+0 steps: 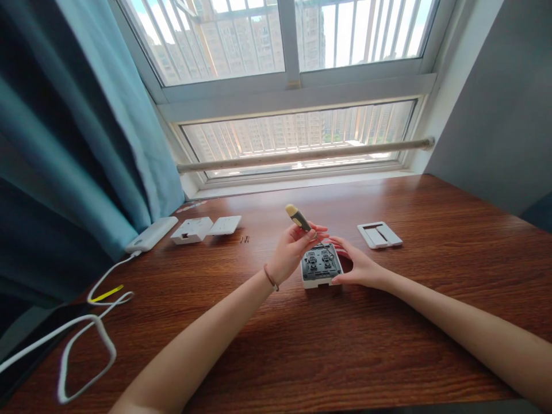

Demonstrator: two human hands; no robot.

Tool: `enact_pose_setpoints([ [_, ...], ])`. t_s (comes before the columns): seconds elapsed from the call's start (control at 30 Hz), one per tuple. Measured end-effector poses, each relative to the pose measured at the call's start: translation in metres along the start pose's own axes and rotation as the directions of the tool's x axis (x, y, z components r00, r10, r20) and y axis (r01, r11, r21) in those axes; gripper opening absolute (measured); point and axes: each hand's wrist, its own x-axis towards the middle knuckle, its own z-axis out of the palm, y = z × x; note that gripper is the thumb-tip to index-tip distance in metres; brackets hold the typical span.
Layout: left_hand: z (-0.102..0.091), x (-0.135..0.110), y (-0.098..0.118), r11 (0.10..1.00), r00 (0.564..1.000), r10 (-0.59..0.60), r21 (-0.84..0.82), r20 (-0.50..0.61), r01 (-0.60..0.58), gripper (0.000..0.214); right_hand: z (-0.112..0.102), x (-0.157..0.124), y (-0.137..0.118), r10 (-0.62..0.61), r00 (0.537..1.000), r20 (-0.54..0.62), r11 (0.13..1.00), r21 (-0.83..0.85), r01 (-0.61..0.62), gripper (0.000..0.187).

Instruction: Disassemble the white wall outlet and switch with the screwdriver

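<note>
My left hand [294,247] is closed on a screwdriver [298,217] with a grey and yellow handle, tilted so that its shaft points down to the right. The tip reaches the upper right part of a switch box [321,267], a square white housing with dark grey inner parts. Wrapped round the right side of this box is my right hand [351,264], thumb at the front corner and fingers behind. Something red and white shows by those fingers; I cannot tell what it is. A white frame plate [379,234] lies to the right.
Several small screws [244,239] lie left of my hands. Behind them are a white box [192,230] and a flat white cover [225,225]. At far left, a white power strip [152,234] trails its cable [99,322] near a yellow tie [107,293]. A curtain [129,115] hangs beside the table.
</note>
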Motion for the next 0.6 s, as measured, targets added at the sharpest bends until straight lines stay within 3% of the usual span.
enact_pose_setpoints([
  [0.4, -0.0063, 0.0006, -0.0007, 0.996, 0.998, 0.040, 0.073, 0.045, -0.043, 0.016, 0.0005, 0.0001, -0.0025, 0.032, 0.999, -0.003, 0.999, -0.014, -0.032, 0.093],
  [0.6, -0.0028, -0.0012, -0.0005, 0.993, 0.997, 0.044, 0.104, 0.068, -0.051, 0.017, 0.0013, 0.0016, -0.0082, -0.009, 1.000, 0.004, 1.000, 0.008, 0.009, 0.091],
])
